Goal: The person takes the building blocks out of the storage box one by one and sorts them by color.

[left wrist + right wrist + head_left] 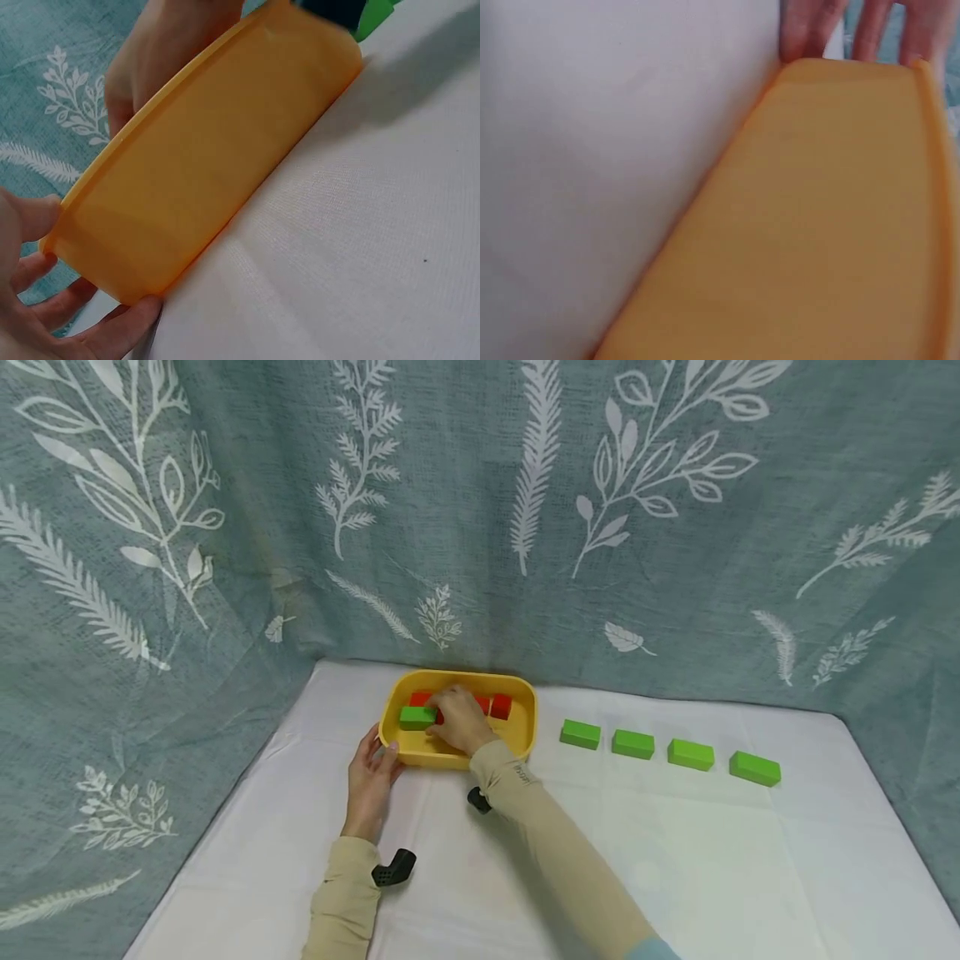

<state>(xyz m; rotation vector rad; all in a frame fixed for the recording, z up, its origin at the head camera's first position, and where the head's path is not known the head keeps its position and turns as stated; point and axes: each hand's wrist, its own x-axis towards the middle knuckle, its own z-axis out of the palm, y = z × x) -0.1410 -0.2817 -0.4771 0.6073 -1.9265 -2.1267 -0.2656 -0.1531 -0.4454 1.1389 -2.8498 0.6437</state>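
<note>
A yellow plastic bin (517,743) stands on the white cloth with red blocks (501,707) and a green block (417,718) inside. My left hand (371,774) holds its front left corner, thumb at the rim and fingers spread along the outer wall; the left wrist view shows this grip on the bin (202,165). Over the front wall reaches my right hand (461,720), its fingers down among the blocks beside the green one. Red shows between its thumb and fingers, but I cannot tell whether they pinch that block. In the right wrist view the bin's wall (802,210) hides the right hand.
Right of the bin, several green blocks (633,744) lie spaced out in a row on the white cloth (675,860). A grey-green curtain (465,610) with white leaf prints hangs behind the table. Black wrist devices (394,867) sit on both sleeves.
</note>
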